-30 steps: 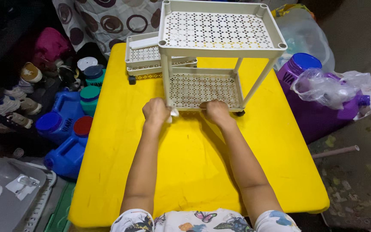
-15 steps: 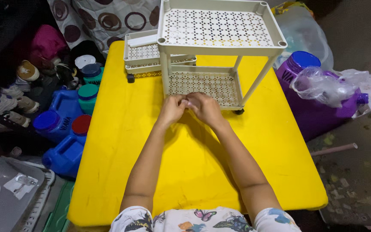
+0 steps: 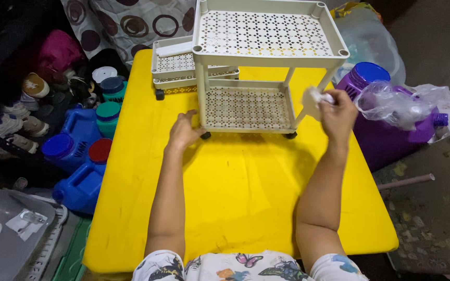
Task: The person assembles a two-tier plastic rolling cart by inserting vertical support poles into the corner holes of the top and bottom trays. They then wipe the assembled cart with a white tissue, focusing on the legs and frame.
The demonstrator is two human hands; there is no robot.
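Observation:
A cream two-tier perforated plastic rack (image 3: pixel 266 36) on small wheels stands on a yellow table (image 3: pixel 235 192). My left hand (image 3: pixel 184 131) rests at the rack's lower front-left corner, fingers touching the leg near the wheel. My right hand (image 3: pixel 337 113) is raised by the rack's right leg, shut on a crumpled white cloth (image 3: pixel 312 99). Behind the rack lie more cream shelf trays (image 3: pixel 175 65), stacked flat.
Left of the table stand blue jugs (image 3: pixel 74 166) with blue, green and red caps, plus shoes (image 3: pixel 19 119). To the right are a purple jug (image 3: pixel 376 130) and a clear plastic bag (image 3: pixel 397 104). A grey lidded bin (image 3: pixel 6 239) sits bottom left.
My hands were together at the rack's front edge. Now they have parted: the right has lifted to the right leg with the cloth, and the left has moved to the front-left corner.

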